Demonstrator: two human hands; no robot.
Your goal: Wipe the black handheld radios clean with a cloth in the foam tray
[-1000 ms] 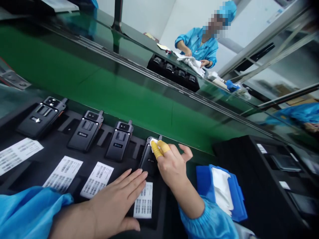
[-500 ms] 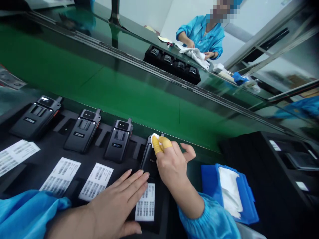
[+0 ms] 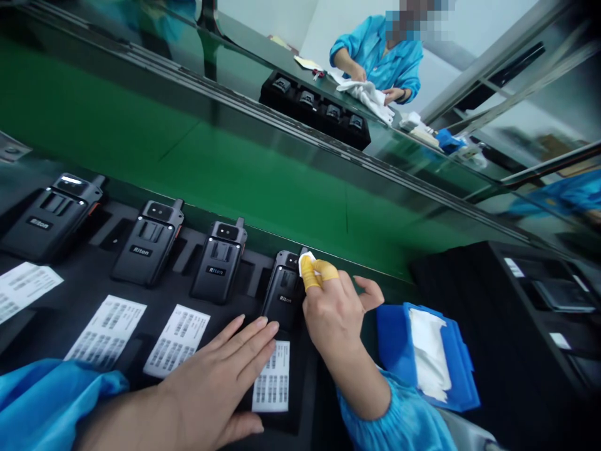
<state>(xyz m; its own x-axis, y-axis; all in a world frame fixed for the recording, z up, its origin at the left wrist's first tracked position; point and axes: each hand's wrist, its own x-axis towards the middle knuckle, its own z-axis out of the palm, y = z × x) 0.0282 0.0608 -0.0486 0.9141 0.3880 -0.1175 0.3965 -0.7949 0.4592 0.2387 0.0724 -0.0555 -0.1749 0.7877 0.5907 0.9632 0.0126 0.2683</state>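
Right hand (image 3: 334,310) apparently farther across handset (image 3: 283,295)

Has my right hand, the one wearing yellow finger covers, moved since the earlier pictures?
Yes: the right hand has shifted rightward against the black rectangular handset at the near row's right end, baring more of that handset's back.

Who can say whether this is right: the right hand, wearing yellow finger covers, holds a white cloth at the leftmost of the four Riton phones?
Not leftmost: the head view shows the right hand, wearing yellow finger covers, holding a white cloth at the rightmost of the four Riton phones.
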